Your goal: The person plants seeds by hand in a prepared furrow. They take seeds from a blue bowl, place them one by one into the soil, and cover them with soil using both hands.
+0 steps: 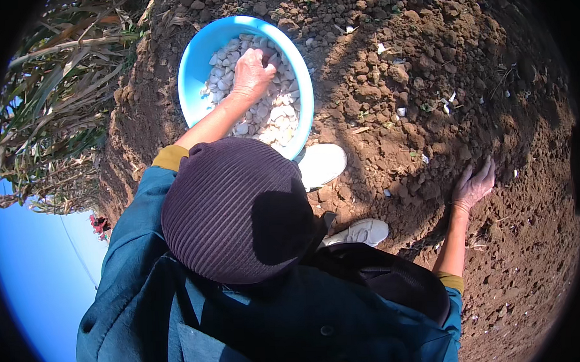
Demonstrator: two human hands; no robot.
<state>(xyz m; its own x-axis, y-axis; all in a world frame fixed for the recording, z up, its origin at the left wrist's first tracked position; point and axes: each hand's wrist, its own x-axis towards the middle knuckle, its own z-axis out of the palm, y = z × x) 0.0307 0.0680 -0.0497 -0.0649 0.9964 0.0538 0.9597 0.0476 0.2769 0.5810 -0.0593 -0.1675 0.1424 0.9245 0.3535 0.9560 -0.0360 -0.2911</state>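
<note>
A light blue plastic basin (306, 92) holds many pale garlic cloves (263, 115) and stands on the soil at upper centre-left. My left hand (253, 73) is inside it with curled fingers among the cloves; its fingertips are hidden, so what it grips cannot be told. Far to the right, my right hand (474, 185) lies low against the brown soil, fingers stretched and somewhat apart, with nothing visible in it. A white clove (515, 173) lies just beyond its fingers. Several more cloves (401, 112) are scattered over the soil between the basin and that hand.
Two white shoes (324, 164) rest on the cloddy soil (363, 82) below the basin. A dark, ribbed, cloth-covered rounded shape (233, 211) fills the centre foreground. Dry corn stalks (76, 83) stand at upper left; a small red object (100, 226) is far off beneath them.
</note>
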